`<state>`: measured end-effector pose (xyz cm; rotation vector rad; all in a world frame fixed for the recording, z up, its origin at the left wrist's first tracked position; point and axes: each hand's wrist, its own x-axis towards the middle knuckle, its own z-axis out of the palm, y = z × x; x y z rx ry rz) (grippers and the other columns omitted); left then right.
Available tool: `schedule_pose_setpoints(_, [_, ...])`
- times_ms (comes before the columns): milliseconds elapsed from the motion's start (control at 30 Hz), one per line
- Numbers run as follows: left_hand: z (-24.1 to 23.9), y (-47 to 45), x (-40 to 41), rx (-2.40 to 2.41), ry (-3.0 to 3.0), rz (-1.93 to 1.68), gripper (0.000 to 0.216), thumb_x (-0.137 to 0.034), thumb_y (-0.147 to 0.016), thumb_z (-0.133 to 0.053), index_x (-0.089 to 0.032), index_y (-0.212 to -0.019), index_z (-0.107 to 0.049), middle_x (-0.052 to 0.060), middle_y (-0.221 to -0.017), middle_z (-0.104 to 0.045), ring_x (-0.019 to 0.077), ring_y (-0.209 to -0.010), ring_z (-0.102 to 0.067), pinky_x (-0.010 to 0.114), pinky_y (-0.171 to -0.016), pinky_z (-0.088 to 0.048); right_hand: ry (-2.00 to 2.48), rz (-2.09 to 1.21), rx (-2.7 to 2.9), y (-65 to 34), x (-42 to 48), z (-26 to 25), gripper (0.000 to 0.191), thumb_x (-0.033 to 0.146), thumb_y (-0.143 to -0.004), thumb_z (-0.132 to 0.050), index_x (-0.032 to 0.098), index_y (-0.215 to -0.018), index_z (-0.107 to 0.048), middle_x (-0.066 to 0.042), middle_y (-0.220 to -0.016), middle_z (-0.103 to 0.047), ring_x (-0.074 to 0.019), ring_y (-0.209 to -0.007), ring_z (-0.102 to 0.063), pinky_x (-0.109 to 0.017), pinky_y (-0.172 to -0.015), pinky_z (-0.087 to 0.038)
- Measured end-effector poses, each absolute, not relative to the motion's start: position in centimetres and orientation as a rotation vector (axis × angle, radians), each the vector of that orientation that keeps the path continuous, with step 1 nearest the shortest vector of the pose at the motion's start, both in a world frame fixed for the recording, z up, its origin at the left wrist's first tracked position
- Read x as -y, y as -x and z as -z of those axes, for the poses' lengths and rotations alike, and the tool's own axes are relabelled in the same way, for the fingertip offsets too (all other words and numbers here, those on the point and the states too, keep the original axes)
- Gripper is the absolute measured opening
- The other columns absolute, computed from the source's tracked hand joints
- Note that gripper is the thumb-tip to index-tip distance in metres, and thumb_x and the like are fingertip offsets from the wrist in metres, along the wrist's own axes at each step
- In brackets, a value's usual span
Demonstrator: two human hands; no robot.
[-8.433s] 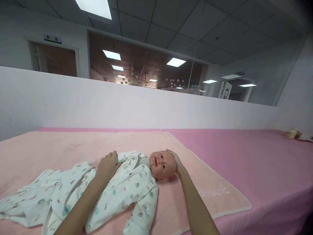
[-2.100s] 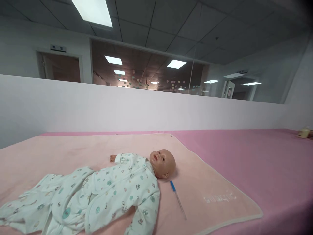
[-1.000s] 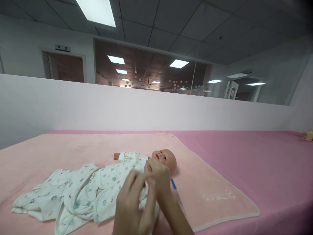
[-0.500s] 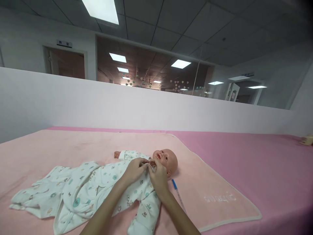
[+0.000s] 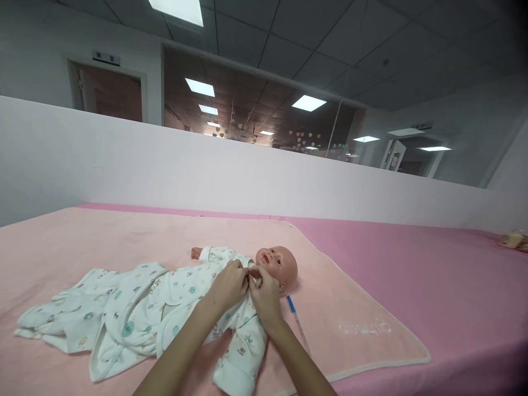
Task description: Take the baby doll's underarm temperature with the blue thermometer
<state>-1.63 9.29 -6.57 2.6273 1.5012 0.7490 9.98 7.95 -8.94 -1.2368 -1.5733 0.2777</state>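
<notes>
A baby doll [image 5: 284,265] lies on its back, head to the right, dressed in a white patterned baby gown [image 5: 140,308]. At the neckline, just below the doll's chin, my left hand [image 5: 231,285] pinches the edge of the cloth. My right hand [image 5: 264,294] is closed on the same neckline, its fingertips touching or nearly touching those of my left. Whatever fastening lies between the fingers is hidden. One sleeve stretches away with the doll's hand [image 5: 196,253] showing; the near sleeve [image 5: 243,357] points toward me.
A thermometer-like stick with a blue end [image 5: 292,305] lies beside the doll's head. Under everything is a peach blanket [image 5: 363,308] on a pink sheet [image 5: 396,258]. A white low wall [image 5: 247,176] runs behind, with windows above. A yellowish object [image 5: 513,240] sits at the far right.
The view has shifted slightly. My left hand's fingers have curled in more tightly at the neckline, while my right hand keeps its place there.
</notes>
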Motion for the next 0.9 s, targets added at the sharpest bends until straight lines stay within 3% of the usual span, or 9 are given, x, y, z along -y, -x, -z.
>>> schedule_pose_setpoints(167, [6.4, 1.4, -9.2, -1.562, -2.675, -0.686, 0.025, -0.016, -0.079, -0.033, -0.015, -0.085, -0.057, 0.009, -0.085, -0.054, 0.0175, -0.075, -0.053, 0.026, -0.060, -0.040, 1.278, -0.265, 1.549, -9.8, -8.1, 9.1, 0.022, 0.014, -0.072, -0.042, 0.021, -0.083, -0.060, -0.002, -0.076, -0.067, -0.0165, -0.070, -0.061, -0.027, -0.067, -0.046])
schedule_pose_setpoints(433, [6.7, 1.8, -9.4, -1.471, -2.595, -0.827, 0.024, -0.018, -0.081, -0.032, -0.015, -0.083, -0.056, 0.006, -0.083, -0.055, 0.0156, -0.075, -0.053, 0.025, -0.064, -0.039, 1.320, -0.223, 1.524, -9.9, -8.1, 9.3, 0.016, 0.022, -0.076, -0.045, 0.019, -0.083, -0.058, -0.004, -0.073, -0.065, -0.0178, -0.071, -0.060, -0.028, -0.067, -0.046])
schedule_pose_setpoints(733, [6.0, 3.2, -9.6, -1.177, -2.183, -0.972, 0.031, -0.027, -0.081, -0.034, -0.021, -0.088, -0.064, 0.003, -0.091, -0.059, 0.0169, -0.089, -0.052, 0.026, -0.079, -0.040, 1.267, -0.258, 1.498, -10.1, -8.1, 9.3, 0.014, 0.024, -0.076, -0.045, 0.019, -0.070, -0.056, 0.000, -0.060, -0.061, -0.0122, -0.051, -0.052, -0.023, -0.055, -0.041])
schedule_pose_setpoints(900, [5.6, 3.5, -9.7, -1.069, -1.980, -0.980, 0.033, -0.027, -0.075, -0.044, -0.020, -0.104, -0.057, 0.001, -0.081, -0.061, 0.0156, -0.076, -0.053, 0.026, -0.072, -0.040, 1.267, -0.245, 1.500, -10.0, -8.1, 9.2, 0.013, 0.022, -0.074, -0.046, 0.018, -0.068, -0.057, 0.000, -0.057, -0.060, -0.0117, -0.050, -0.051, -0.023, -0.053, -0.039])
